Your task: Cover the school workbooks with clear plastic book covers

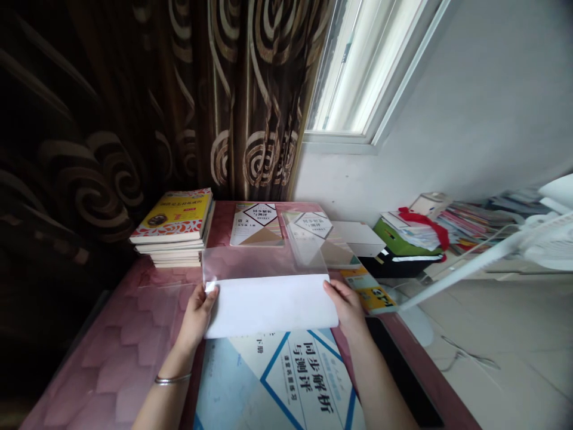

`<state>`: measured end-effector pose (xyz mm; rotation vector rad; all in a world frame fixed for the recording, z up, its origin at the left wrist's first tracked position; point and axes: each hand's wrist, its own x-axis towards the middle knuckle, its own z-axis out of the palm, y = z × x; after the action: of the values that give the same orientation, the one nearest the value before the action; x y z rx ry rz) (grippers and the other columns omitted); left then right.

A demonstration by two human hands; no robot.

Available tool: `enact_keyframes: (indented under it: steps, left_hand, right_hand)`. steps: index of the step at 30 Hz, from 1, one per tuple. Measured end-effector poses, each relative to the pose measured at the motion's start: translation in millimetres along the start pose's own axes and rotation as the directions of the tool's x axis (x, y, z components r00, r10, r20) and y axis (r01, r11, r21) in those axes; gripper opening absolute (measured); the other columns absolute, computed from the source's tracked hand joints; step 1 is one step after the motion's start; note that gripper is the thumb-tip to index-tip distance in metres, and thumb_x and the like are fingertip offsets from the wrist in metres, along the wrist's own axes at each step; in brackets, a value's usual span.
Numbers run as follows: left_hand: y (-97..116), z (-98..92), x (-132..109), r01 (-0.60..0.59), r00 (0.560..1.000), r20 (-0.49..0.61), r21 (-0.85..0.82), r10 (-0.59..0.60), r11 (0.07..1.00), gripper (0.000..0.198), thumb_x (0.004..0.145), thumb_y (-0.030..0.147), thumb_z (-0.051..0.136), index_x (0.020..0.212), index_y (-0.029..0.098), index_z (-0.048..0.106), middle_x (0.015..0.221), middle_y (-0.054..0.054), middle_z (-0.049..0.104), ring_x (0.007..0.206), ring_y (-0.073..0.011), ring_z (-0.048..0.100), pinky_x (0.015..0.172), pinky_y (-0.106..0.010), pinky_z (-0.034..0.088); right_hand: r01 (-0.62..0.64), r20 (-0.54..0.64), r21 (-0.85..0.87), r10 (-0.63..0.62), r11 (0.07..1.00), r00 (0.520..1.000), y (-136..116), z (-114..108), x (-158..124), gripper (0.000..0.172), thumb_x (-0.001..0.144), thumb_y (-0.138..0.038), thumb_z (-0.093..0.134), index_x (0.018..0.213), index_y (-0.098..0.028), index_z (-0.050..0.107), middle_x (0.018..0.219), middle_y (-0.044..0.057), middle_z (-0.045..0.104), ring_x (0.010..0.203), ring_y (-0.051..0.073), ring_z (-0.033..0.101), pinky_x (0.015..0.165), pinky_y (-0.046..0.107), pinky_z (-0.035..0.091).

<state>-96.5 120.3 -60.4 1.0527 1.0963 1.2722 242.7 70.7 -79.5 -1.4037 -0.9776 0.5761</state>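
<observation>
A clear plastic film (264, 261) with white backing paper (271, 307) is stretched between my hands above the table. My left hand (198, 313) pinches its left edge between thumb and fingers, and a silver bangle circles that wrist. At the opposite edge my right hand (347, 306) grips the sheet the same way. The film's transparent strip lies along the far side, the white part nearer me. Just below is a large blue and white workbook (242, 388) with Chinese lettering; the sheet hides its far end.
A stack of books (174, 218) with a yellow cover on top stands at the back left. Two workbooks, one tan and white (256, 224), lie farther back. A white box (358, 239), a panda-cover book (373, 295) and a black flat device (403, 370) are right; a white fan (492, 257) stands beyond.
</observation>
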Motion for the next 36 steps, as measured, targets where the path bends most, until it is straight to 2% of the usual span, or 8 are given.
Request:
enact_keyframes:
  steps: [6, 12, 16, 19, 26, 31, 33, 36]
  left_hand:
    - [1.6, 0.5, -2.6, -0.003, 1.000, -0.006, 0.025, 0.003, 1.000, 0.047, 0.064, 0.054, 0.074, 0.089, 0.016, 0.060, 0.080, -0.002, 0.066, 0.065, -0.0118, 0.056, 0.061, -0.021, 0.043]
    - [-2.7, -0.7, -0.1, -0.093, 0.995, -0.041, 0.071, 0.096, 0.993, 0.042, 0.068, 0.053, 0.072, 0.084, 0.016, 0.060, 0.076, -0.001, 0.062, 0.067, -0.0117, 0.053, 0.065, -0.021, 0.043]
    - [-4.1, -1.6, 1.1, -0.112, 0.992, -0.054, 0.081, 0.117, 0.990, 0.041, 0.068, 0.052, 0.071, 0.085, 0.016, 0.060, 0.077, -0.001, 0.062, 0.069, -0.0122, 0.054, 0.066, -0.020, 0.042]
    - [-3.0, -1.2, 0.6, -0.100, 0.993, -0.062, 0.076, 0.104, 0.992, 0.041, 0.067, 0.052, 0.072, 0.083, 0.017, 0.060, 0.076, 0.000, 0.062, 0.066, -0.0114, 0.052, 0.063, -0.020, 0.041]
    - [-2.7, -0.4, -0.5, -0.091, 0.995, -0.037, 0.038, 0.092, 0.995, 0.040, 0.067, 0.051, 0.073, 0.081, 0.017, 0.058, 0.075, 0.002, 0.060, 0.065, -0.0097, 0.050, 0.063, -0.019, 0.041]
    - [-0.5, 0.5, -2.2, -0.075, 0.997, 0.010, 0.012, 0.075, 0.997, 0.041, 0.068, 0.052, 0.072, 0.082, 0.018, 0.057, 0.076, 0.002, 0.060, 0.066, -0.0094, 0.050, 0.063, -0.019, 0.041]
    - [0.6, 0.3, -2.7, -0.083, 0.996, 0.012, 0.008, 0.083, 0.997, 0.041, 0.068, 0.052, 0.073, 0.083, 0.018, 0.057, 0.077, 0.002, 0.060, 0.067, -0.0094, 0.051, 0.064, -0.018, 0.042]
    - [1.5, -0.4, -3.1, -0.085, 0.996, 0.011, 0.011, 0.085, 0.996, 0.041, 0.066, 0.051, 0.075, 0.082, 0.018, 0.056, 0.076, 0.002, 0.060, 0.066, -0.0090, 0.051, 0.064, -0.018, 0.042]
  right_hand:
    - [-0.026, 0.005, -0.062, 0.026, 0.998, 1.000, -8.4, 6.2, -3.4, 0.049, 0.069, -0.068, 0.062, 0.057, -0.021, 0.052, 0.050, -0.002, 0.047, 0.050, 0.014, 0.044, 0.045, 0.025, 0.035]
    - [0.039, -0.082, -0.063, -0.044, 0.997, 0.996, -10.3, 12.3, -4.0, 0.042, 0.069, -0.063, 0.065, 0.074, -0.022, 0.056, 0.064, 0.000, 0.057, 0.058, 0.016, 0.050, 0.052, 0.027, 0.040]
    - [0.058, -0.131, -0.072, -0.067, 0.996, 0.989, -1.3, 9.8, -2.6, 0.041, 0.069, -0.061, 0.067, 0.071, -0.023, 0.051, 0.063, -0.001, 0.057, 0.058, 0.015, 0.050, 0.053, 0.026, 0.041]
    - [0.063, -0.109, -0.112, -0.075, 0.992, 0.991, 1.4, 5.2, -1.0, 0.042, 0.068, -0.063, 0.066, 0.066, -0.022, 0.055, 0.063, 0.001, 0.059, 0.061, 0.017, 0.052, 0.054, 0.026, 0.042]
    - [-0.059, -0.087, -0.067, 0.053, 0.996, 0.995, -6.9, 6.1, -2.0, 0.041, 0.062, -0.061, 0.070, 0.064, -0.019, 0.067, 0.059, 0.001, 0.057, 0.059, 0.017, 0.052, 0.050, 0.026, 0.040]
    - [-0.097, -0.039, -0.003, 0.097, 0.995, 0.995, -8.4, 8.4, -3.5, 0.040, 0.061, -0.055, 0.072, 0.052, -0.020, 0.055, 0.050, -0.003, 0.048, 0.050, 0.012, 0.042, 0.044, 0.024, 0.031]
    - [-0.119, -0.035, 0.049, 0.121, 0.992, 0.992, -9.7, 9.6, -3.8, 0.040, 0.058, -0.054, 0.074, 0.052, -0.020, 0.054, 0.050, -0.003, 0.050, 0.049, 0.013, 0.043, 0.044, 0.024, 0.032]
    - [-0.134, -0.043, 0.117, 0.140, 0.984, 0.989, -13.0, 11.5, -4.7, 0.037, 0.059, -0.054, 0.075, 0.064, -0.020, 0.062, 0.059, -0.001, 0.060, 0.054, 0.016, 0.051, 0.047, 0.025, 0.039]
